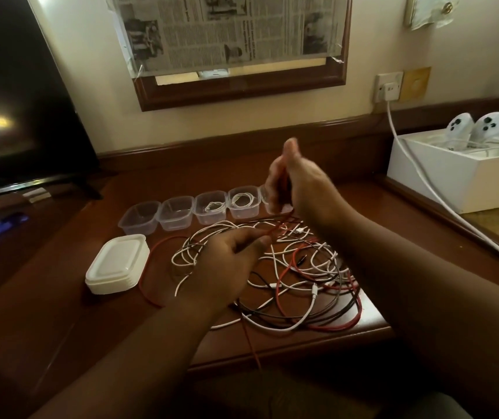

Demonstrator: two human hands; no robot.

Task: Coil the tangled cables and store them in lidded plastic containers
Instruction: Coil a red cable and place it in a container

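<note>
A tangle of white, red and black cables (299,282) lies on the dark wooden desk (60,297). My right hand (299,182) is raised above it and grips loops of a red cable (275,229). My left hand (224,264), lower and nearer, pinches the same red cable between thumb and fingers. The red strand runs on down past the desk's front edge. Behind the tangle stands a row of several clear plastic containers (178,213); two of them each hold a coiled white cable (243,199). A stack of white lids (118,263) sits at the left.
A dark TV screen (15,101) stands at the back left. A white box (460,173) with two white controllers sits at the right, and a thick white power cord (423,182) runs from a wall socket across it. A framed mirror covered with newspaper hangs behind.
</note>
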